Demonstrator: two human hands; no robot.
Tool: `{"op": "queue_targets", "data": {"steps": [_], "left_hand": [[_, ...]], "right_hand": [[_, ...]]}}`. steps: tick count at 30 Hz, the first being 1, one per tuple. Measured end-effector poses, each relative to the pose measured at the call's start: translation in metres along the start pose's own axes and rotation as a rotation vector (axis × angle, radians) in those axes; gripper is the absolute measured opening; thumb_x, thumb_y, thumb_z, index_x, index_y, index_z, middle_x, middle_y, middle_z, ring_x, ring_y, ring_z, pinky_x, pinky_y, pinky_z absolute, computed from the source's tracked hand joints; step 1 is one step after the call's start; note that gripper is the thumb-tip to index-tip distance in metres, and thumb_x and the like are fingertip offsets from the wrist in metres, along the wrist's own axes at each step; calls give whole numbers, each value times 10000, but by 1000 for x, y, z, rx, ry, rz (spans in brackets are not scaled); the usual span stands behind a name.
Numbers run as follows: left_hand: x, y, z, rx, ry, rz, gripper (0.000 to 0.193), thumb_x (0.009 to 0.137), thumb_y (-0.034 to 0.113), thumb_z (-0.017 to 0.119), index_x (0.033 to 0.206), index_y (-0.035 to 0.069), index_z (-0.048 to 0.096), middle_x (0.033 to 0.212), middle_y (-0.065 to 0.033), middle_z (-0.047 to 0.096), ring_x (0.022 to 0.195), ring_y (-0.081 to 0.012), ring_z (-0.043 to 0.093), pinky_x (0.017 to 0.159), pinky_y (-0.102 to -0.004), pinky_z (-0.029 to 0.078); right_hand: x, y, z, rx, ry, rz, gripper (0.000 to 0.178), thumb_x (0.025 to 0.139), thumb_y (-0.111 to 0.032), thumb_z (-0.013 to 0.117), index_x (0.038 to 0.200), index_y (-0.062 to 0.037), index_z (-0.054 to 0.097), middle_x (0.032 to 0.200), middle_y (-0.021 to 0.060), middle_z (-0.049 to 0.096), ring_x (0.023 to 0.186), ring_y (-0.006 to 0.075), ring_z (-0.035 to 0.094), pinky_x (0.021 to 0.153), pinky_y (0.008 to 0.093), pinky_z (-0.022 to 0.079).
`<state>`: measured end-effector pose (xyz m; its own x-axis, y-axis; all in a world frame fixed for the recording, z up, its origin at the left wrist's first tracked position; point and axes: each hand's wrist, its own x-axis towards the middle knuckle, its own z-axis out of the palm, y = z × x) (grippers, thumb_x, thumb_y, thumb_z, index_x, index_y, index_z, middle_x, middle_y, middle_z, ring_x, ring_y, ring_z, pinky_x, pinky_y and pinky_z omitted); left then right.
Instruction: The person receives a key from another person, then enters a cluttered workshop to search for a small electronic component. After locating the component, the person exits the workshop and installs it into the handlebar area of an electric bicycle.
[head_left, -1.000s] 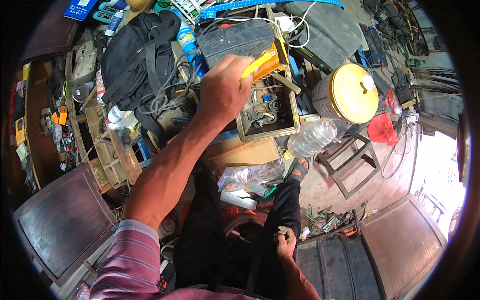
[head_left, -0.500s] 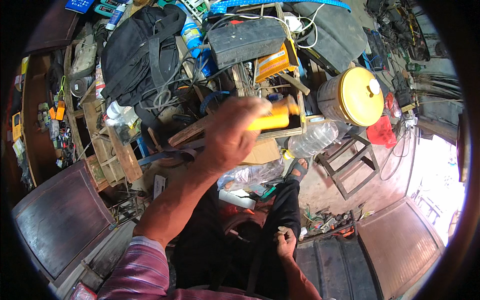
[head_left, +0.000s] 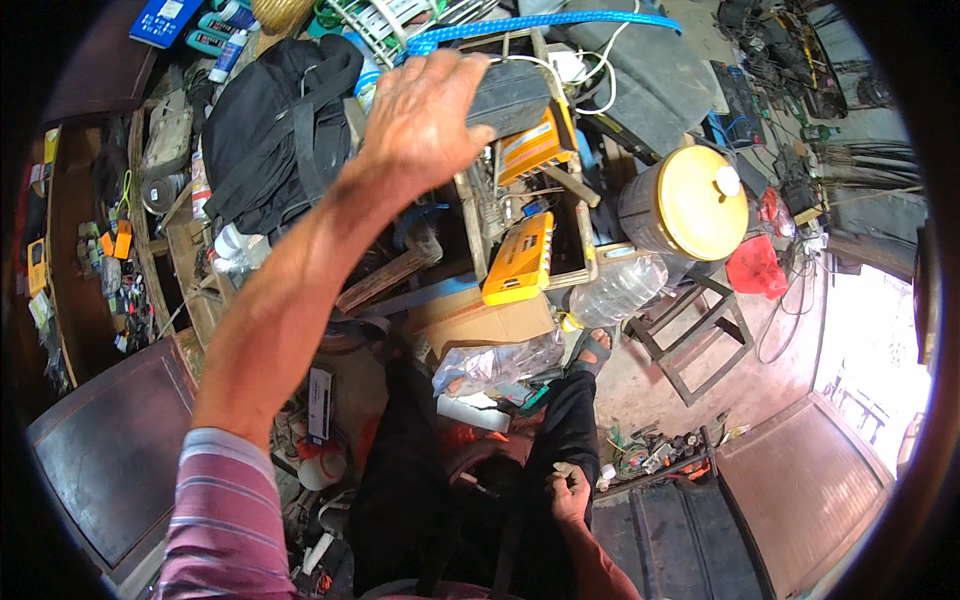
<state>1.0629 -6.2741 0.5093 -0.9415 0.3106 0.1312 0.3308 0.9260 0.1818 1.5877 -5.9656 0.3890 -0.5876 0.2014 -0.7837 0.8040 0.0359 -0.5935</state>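
My left hand (head_left: 428, 112) reaches over the left end of a black rectangular box (head_left: 512, 95). Its fingers are stretched out and the thumb stands apart; I cannot tell whether it touches the box. An orange-yellow case (head_left: 520, 258) lies tilted at the near side of an open wooden frame (head_left: 588, 225). Another orange case (head_left: 536, 146) sits just below the black box. On my right thigh rests my right hand (head_left: 568, 493), its fingers curled closed; whatever may be inside them is hidden.
A yellow-lidded bucket (head_left: 703, 205) stands right of the frame, beside a clear plastic bottle (head_left: 622, 288) and a small wooden stool frame (head_left: 700, 345). To the left lies a black bag (head_left: 265, 130). Flattened cardboard (head_left: 480, 320) sits near my feet. Loose tools and cables surround everything.
My left hand has let go of the orange-yellow case, which now lies at the frame's near side. That hand has moved away from me and left, to the black box. My right hand stays put.
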Motion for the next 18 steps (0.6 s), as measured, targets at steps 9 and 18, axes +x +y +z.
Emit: {"op": "queue_targets", "data": {"steps": [9,18], "left_hand": [[23,-7,-30,-158,-37,-39,638,698,203,780,1276,56,553,1182,-172,588,1142,-333,526,993,-431,438],[60,-78,-29,-319,74,-181,634,811,373,750,1318,46,555,1157,-188,656,1050,-267,641,926,-369,492]], "right_hand": [[2,-1,1,-15,47,42,178,851,-74,586,997,11,642,779,59,652,688,116,598,654,273,498],[3,-1,-2,-50,8,-20,194,844,-67,554,1013,-6,628,759,46,633,617,113,570,588,251,472]]}}
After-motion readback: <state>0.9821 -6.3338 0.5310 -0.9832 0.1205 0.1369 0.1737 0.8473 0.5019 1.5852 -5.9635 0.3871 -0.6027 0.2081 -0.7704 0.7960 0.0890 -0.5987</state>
